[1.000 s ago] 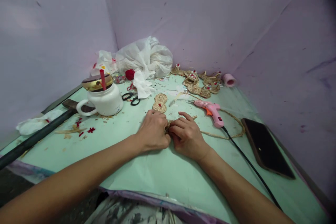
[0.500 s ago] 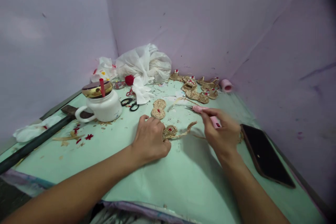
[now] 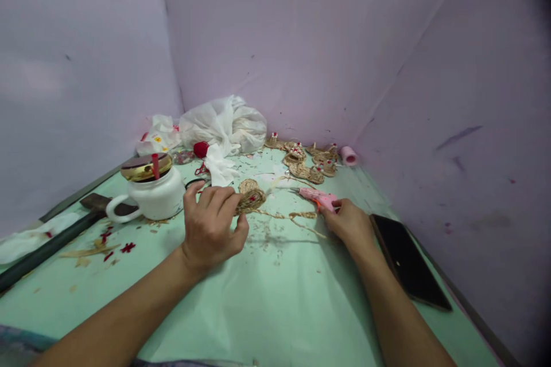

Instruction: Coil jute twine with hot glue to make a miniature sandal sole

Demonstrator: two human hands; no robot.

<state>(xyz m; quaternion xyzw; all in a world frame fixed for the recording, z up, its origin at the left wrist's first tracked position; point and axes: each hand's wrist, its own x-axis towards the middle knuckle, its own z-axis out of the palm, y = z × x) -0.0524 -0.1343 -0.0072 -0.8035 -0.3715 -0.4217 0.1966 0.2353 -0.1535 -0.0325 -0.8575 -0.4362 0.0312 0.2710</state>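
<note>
My left hand (image 3: 213, 222) is raised a little above the pale green table (image 3: 267, 309) and pinches a coiled jute piece (image 3: 251, 199) between its fingers. A loose jute cord (image 3: 293, 218) trails from the coil to the right. My right hand (image 3: 350, 223) lies on the table with its fingers closed round the handle of a pink glue gun (image 3: 318, 198), whose nozzle points left. Behind the held coil lies another woven jute coil (image 3: 247, 185), partly hidden.
A white mug with a gold lid and red straw (image 3: 150, 192) stands at the left, beside a dark hammer (image 3: 55, 238). A black phone (image 3: 407, 261) lies at the right. Plastic bags (image 3: 224, 123), red yarn (image 3: 200, 149), finished jute pieces (image 3: 307, 160) and a pink spool (image 3: 348, 155) sit along the back wall.
My right hand left the coil, reached right and closed on the glue gun. My left hand lifted the coil off the table. The camera tilted up.
</note>
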